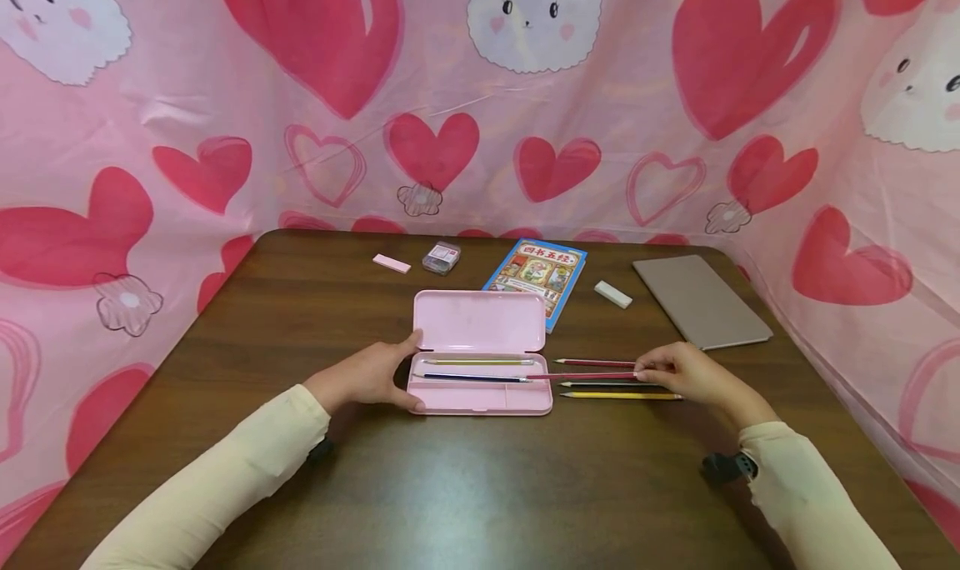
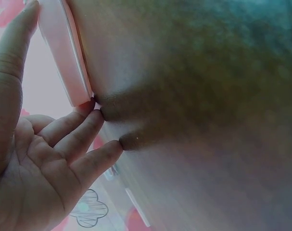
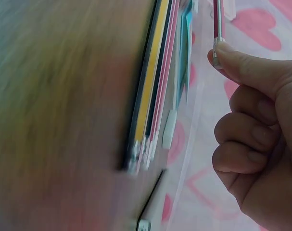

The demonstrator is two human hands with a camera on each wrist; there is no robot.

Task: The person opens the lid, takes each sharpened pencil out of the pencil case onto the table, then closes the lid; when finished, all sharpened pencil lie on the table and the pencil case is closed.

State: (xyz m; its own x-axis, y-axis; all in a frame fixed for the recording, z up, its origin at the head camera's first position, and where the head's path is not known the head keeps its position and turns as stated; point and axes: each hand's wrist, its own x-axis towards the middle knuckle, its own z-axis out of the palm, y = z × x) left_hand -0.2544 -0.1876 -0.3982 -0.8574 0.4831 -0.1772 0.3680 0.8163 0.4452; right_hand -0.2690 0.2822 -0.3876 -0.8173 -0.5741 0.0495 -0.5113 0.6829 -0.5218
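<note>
A pink pencil case (image 1: 452, 398) lies open on the table, its lid tipped back. My left hand (image 1: 367, 375) holds its left end, thumb at the front corner and fingers by the hinge side; in the left wrist view the fingertips touch the table. Inside the case are a green pencil (image 1: 480, 362) and a dark blue pencil (image 1: 472, 378). My right hand (image 1: 686, 377) pinches a red pencil (image 1: 585, 376) by its ferrule end between thumb and forefinger, other fingers curled. Its far end overlaps the case's right edge in the head view.
Right of the case lie another red pencil (image 1: 592, 362), a black pencil (image 1: 596, 384) and a yellow pencil (image 1: 622, 396). Farther back are a pink strip (image 1: 392, 263), a small clear box (image 1: 442, 257), a book (image 1: 536, 274), a white eraser (image 1: 613, 294) and a grey notebook (image 1: 701, 301).
</note>
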